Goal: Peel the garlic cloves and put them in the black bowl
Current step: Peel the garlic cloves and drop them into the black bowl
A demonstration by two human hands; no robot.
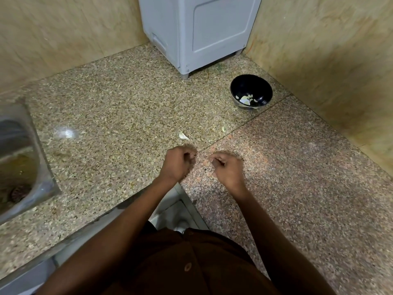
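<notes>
— Two hands, both curled up tight, low in the middle of the frame. Can you see what they've got?

— Not clearly. The left hand and the right hand sit close together over the worktop, fingers folded in toward each other, a small gap between them. The frame is blurred there. Each grip looks clenched, but whether a clove or a scrap of skin is pinched inside, I cannot tell.

— Why hold them so near the edge?

— My guess is it keeps the work close to the body, where the thumbs can pick at a skin, and any peel drops on the stone, not in the bowl.

— And the pale bit just above the left hand?

— That looks like a garlic clove, lying loose on the worktop, apart from both hands. A smaller pale scrap lies up and to the right of it, probably peel.

— Where do the finished ones go?

— The black bowl, upper right of centre, well apart from the hands, near the corner of the walls. Pale peeled pieces already lie in its bottom. Set back there, I'd say, so it stays clear of the mess.

— And that grey thing?

— A grey cabinet at top centre, and a steel sink at the left edge.
</notes>
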